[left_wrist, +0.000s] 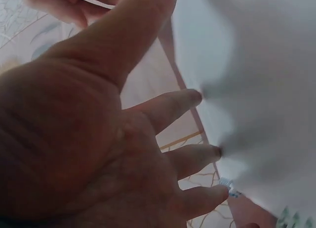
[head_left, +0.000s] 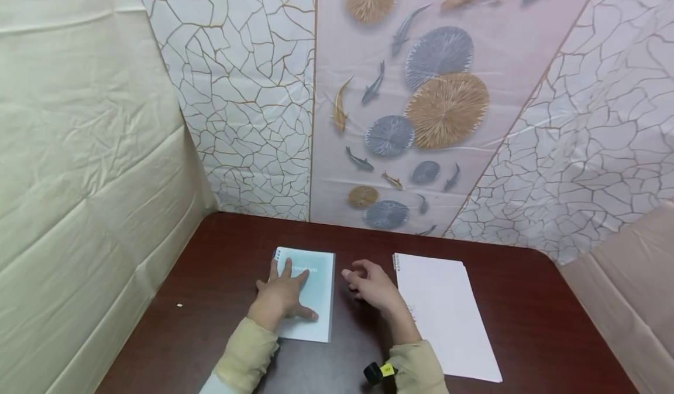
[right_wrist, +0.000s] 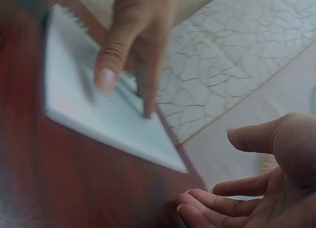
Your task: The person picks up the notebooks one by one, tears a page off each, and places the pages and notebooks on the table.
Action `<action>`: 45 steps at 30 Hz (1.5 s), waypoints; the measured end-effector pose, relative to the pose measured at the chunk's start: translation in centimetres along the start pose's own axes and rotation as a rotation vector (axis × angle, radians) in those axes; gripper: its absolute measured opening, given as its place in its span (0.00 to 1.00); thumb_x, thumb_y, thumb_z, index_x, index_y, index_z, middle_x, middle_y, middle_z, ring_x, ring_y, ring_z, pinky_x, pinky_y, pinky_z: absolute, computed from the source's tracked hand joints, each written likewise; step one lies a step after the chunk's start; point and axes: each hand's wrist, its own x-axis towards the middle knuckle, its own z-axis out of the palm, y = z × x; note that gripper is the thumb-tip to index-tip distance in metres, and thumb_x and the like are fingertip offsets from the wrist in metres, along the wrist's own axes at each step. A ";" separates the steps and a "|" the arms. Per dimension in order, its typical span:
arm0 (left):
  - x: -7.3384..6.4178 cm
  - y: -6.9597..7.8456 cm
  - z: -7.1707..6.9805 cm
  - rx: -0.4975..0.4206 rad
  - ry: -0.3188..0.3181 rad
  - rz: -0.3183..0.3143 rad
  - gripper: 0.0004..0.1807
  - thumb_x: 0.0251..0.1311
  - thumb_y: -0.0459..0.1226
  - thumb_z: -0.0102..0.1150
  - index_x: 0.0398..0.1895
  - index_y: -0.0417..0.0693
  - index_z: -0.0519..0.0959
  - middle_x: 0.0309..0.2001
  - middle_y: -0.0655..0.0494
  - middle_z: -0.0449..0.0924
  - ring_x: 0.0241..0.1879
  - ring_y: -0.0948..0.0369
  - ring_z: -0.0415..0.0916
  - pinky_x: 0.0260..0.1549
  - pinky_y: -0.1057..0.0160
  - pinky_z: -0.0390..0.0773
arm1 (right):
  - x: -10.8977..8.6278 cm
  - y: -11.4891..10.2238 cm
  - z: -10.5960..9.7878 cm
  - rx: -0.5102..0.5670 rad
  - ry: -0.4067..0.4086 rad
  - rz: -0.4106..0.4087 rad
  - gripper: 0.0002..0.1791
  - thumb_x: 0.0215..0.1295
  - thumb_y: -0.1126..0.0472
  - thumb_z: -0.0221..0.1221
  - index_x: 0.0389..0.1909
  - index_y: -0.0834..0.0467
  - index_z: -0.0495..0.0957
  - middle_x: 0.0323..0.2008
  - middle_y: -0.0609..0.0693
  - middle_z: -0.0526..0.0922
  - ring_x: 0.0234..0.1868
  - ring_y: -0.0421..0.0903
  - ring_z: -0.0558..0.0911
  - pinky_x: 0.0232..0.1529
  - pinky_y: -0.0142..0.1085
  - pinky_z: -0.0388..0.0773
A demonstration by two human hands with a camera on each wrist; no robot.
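A: Where's the notebook [head_left: 320,294]?

B: Right under the left hand [head_left: 281,300], flat on the tabletop [head_left: 226,265]. That hand has its fingers spread wide. It rests on the cover and grips nothing.

A: And the right hand [head_left: 374,285]?

B: Just beside the notebook, fingers a bit bent, holding nothing. I can't tell if it touches the tabletop. The white pad [head_left: 447,312] is on its other side.

A: Is the notebook heavy?

B: I'd guess it's light and a bit bendy. The cover looks smooth, so it might slide.

A: Where would you hold it?

B: The long edge facing the right hand, thumb on top, fingers under. Don't pull the rings [head_left: 277,254] near the left fingertips. They might bend.
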 end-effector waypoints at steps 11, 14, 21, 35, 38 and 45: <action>1.6 0.3 2.1 -0.021 0.111 0.051 0.55 0.47 0.60 0.82 0.79 0.53 0.71 0.84 0.34 0.47 0.82 0.31 0.35 0.71 0.29 0.61 | 0.2 0.2 1.1 0.124 -0.027 0.042 0.29 0.81 0.54 0.58 0.68 0.73 0.70 0.57 0.67 0.83 0.55 0.59 0.86 0.51 0.49 0.87; 2.1 0.3 2.4 -0.018 0.132 0.069 0.54 0.48 0.61 0.81 0.79 0.54 0.71 0.84 0.34 0.47 0.82 0.32 0.35 0.73 0.32 0.61 | 0.1 0.1 1.1 0.163 -0.030 0.062 0.28 0.81 0.53 0.57 0.67 0.73 0.71 0.58 0.67 0.82 0.56 0.60 0.85 0.53 0.51 0.86; 2.3 0.1 2.5 -0.001 0.145 0.072 0.54 0.50 0.63 0.78 0.80 0.56 0.70 0.84 0.35 0.46 0.82 0.32 0.35 0.72 0.33 0.63 | 0.0 -0.3 1.2 0.193 -0.029 0.073 0.31 0.81 0.49 0.57 0.68 0.71 0.71 0.59 0.67 0.82 0.59 0.61 0.84 0.55 0.53 0.85; 2.3 0.3 2.6 0.018 0.134 0.074 0.53 0.50 0.64 0.78 0.79 0.56 0.71 0.84 0.35 0.47 0.82 0.32 0.36 0.72 0.34 0.65 | 0.3 0.8 1.5 0.268 -0.011 0.102 0.23 0.83 0.56 0.54 0.63 0.72 0.76 0.54 0.65 0.83 0.55 0.59 0.85 0.52 0.47 0.87; 2.3 0.3 2.5 0.015 0.132 0.074 0.53 0.51 0.64 0.78 0.80 0.56 0.70 0.84 0.35 0.47 0.83 0.33 0.36 0.72 0.34 0.65 | 0.5 1.0 1.6 0.254 -0.008 0.092 0.21 0.82 0.58 0.54 0.62 0.72 0.77 0.54 0.65 0.83 0.53 0.58 0.85 0.51 0.46 0.87; 2.2 0.3 2.4 0.019 0.125 0.070 0.53 0.51 0.64 0.77 0.80 0.56 0.70 0.84 0.35 0.47 0.83 0.32 0.36 0.72 0.34 0.65 | 0.6 0.8 1.8 0.226 -0.009 0.076 0.22 0.81 0.59 0.54 0.63 0.72 0.77 0.54 0.65 0.83 0.53 0.58 0.85 0.51 0.46 0.86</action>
